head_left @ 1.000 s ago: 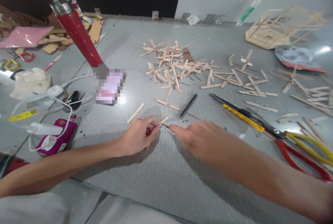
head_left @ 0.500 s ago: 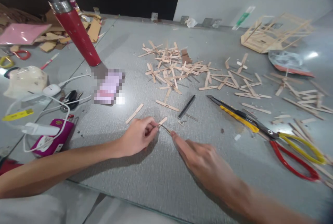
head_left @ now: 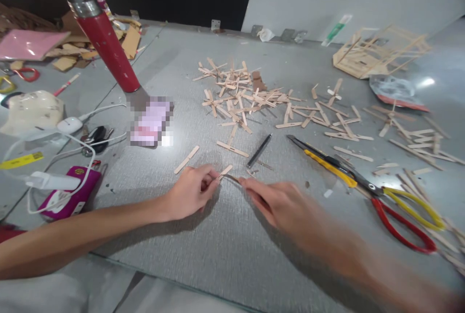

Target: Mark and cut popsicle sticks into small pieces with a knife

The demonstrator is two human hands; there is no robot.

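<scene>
My left hand (head_left: pixel 192 189) is closed in a pinch on a wooden craft stick (head_left: pixel 227 170), whose far end sticks out beyond the fingertips. My right hand (head_left: pixel 279 201) is closed around a thin metal tool with a slightly curved tip (head_left: pixel 230 177); most of its handle is hidden in the palm. The tool's tip touches the stick or lies right beside it, just by my left fingertips. Beyond my hands lie a notched craft stick (head_left: pixel 186 159), another stick with a small slot (head_left: pixel 232 148) and a dark pen-like rod (head_left: pixel 259 150).
Further back is a pile of craft sticks (head_left: pixel 240 102). To the right lie scissors (head_left: pixel 403 221) and a yellow-and-black cutter (head_left: pixel 327 165); a wooden stick frame (head_left: pixel 363 63) stands behind. On the left are a red flask (head_left: pixel 109 46), a phone (head_left: pixel 150 121) and a purple charger with cables (head_left: pixel 70 192).
My right hand has turned a little and shifted slightly up, so the tool lies flatter against the stick. The left hand keeps its pinch, and the view has moved slightly.
</scene>
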